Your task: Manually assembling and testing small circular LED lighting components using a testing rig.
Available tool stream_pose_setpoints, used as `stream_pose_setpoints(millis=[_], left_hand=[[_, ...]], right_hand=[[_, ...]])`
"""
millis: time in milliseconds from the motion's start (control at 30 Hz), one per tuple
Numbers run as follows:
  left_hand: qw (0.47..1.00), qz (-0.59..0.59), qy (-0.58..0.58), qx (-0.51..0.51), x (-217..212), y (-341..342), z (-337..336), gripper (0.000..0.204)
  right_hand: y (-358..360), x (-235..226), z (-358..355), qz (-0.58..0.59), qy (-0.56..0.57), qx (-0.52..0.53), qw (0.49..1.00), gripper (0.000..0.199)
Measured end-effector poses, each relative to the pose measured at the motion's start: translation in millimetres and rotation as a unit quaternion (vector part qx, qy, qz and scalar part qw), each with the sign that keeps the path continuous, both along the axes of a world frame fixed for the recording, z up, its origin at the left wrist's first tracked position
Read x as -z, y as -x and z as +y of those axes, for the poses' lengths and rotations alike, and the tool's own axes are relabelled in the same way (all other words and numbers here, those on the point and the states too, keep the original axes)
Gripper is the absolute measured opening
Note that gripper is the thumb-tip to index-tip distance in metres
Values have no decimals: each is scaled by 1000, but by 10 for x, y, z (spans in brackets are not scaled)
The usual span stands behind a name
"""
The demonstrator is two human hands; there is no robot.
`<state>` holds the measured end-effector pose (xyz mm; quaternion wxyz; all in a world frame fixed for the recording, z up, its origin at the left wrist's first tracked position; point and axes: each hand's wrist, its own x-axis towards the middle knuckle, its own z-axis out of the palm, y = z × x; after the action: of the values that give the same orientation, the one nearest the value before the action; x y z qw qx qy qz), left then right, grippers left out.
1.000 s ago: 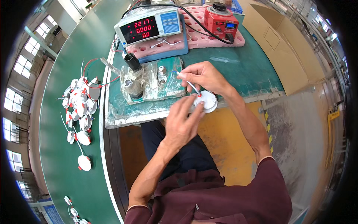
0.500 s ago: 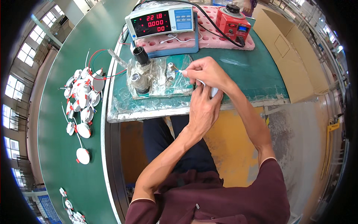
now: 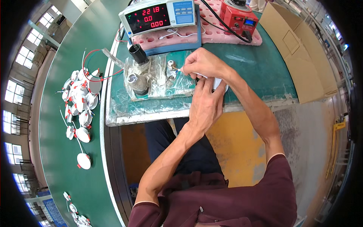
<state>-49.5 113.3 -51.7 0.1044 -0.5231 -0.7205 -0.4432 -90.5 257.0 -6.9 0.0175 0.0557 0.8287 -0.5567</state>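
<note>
My right hand (image 3: 206,64) is closed, thumb and fingers pinching a thin white cable (image 3: 180,70). The cable's wire end reaches the metal contact posts (image 3: 171,65) on a plastic-wrapped board (image 3: 181,85). My left hand (image 3: 206,100) lies just below, fingers bent over a round white downlight (image 3: 218,84) at the board's right edge. Most of that lamp is hidden behind both hands. Left of the posts, a black cylindrical socket (image 3: 138,53) and a plastic-wrapped one (image 3: 137,82) stand on the board.
A meter with red digits (image 3: 148,19) and a red transformer box (image 3: 238,18) sit on pink foam (image 3: 211,36) at the back. To the left, several downlights (image 3: 80,94) are heaped on a green table (image 3: 56,125). A cardboard box (image 3: 295,56) stands at the right.
My view has shifted slightly, moving the bench items a little left and up. The meter's lower readouts look different. Both hands keep nearly the same pose, the cable end still at the posts.
</note>
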Motion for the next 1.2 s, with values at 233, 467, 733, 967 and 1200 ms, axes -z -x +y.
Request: stream_pose_setpoints(millis=[233, 467, 733, 967, 1200], left_hand=[[1000, 19, -10, -12, 27, 12, -9, 46], [1000, 24, 4, -11, 6, 18, -14, 49], [1000, 28, -3, -14, 33, 3, 14, 46], [1000, 20, -11, -11, 43, 7, 9, 39], [999, 39, -2, -21, 49, -4, 1, 38]], right_hand=[[-1, -36, -48, -41, 6, 15, 999, 24], [23, -27, -45, -36, 21, 6, 999, 21], [29, 4, -31, -42, 29, 16, 999, 21], [10, -26, -35, -39, 16, 5, 999, 21], [0, -27, -42, -39, 14, 7, 999, 21]])
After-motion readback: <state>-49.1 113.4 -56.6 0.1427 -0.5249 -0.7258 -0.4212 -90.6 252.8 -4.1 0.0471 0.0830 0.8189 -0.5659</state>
